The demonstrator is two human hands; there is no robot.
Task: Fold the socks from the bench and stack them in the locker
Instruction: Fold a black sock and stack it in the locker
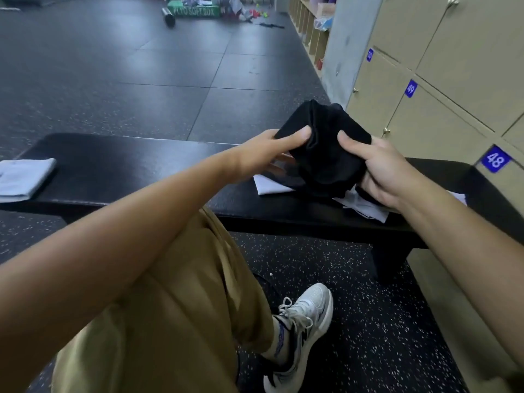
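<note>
Nearest to us, in front of the bench [127, 163], we see a knee in tan trousers [181, 293] and below it a white sneaker [306, 321] on the speckled floor [382, 336]. Above the bench's right half we hold a black sock [323, 148], bunched and raised clear of the top. Our left hand [272, 148] grips its left edge, thumb pressed on top and fingers curled underneath. Our right hand [382, 171] grips its right side, thumb on top and fingers wrapped round the lower fold. Directly under the sock, white socks [272, 185] lie flat on the bench, partly hidden by the hands. At the bench's far left end rests a light-grey sock [22, 177], folded, well apart from the others. To the right of the bench stand beige lockers [453, 66], all doors shut, with blue number tags 48 [495, 159], 49 [410, 88] and 50 [369, 55]. Beyond the bench stretches dark matting [127, 66], and far across it sits a green box [195, 10] with a dark roller [168, 17] beside it.
</note>
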